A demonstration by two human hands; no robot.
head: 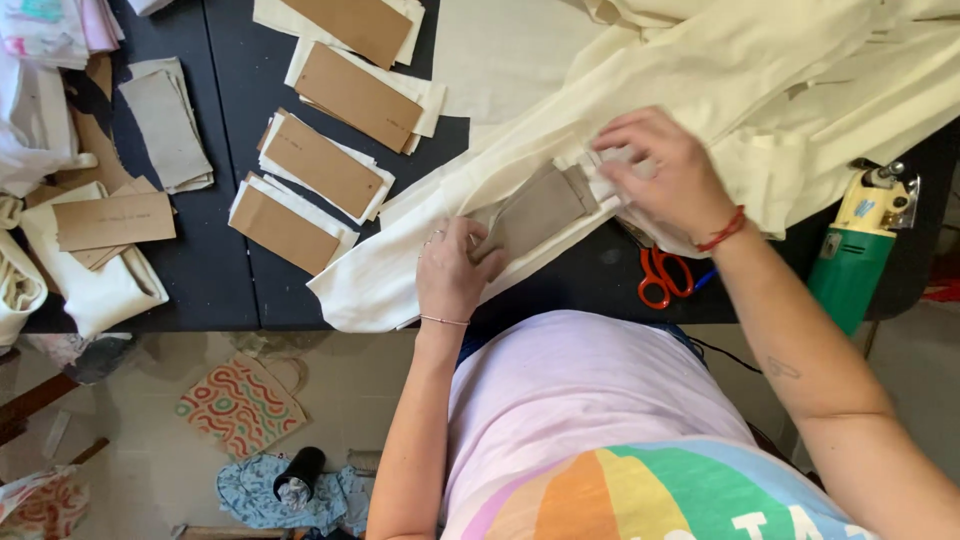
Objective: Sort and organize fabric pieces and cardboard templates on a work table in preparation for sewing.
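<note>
From my remote seat I see the left hand point(455, 272) resting on the near end of a grey-brown cardboard template point(535, 212), fingers curled down so the tips press its edge flat against the cream fabric point(480, 190) — it looks like a pin-down rather than a grasp, to keep the piece from sliding. The right hand point(660, 180) lies at the template's far end, fingers spread and bent over a small fold of pale cloth there; whether it pinches that fold or only presses it I cannot tell, since the fingertips are hidden under the hand. The template sits in the middle of the black table point(210, 270), near its front edge, lying slantwise along a long strip of the fabric, which bunches in a loose heap toward the upper right. Orange-handled scissors point(662, 276) lie just beside the right wrist, within easy reach, and a green and yellow electric cutter point(860, 245) stands at the table's right end. To the left, stacks of cut cream pieces topped with brown card patterns point(325, 165) lie in a row — sorted, I judge, by shape.
</note>
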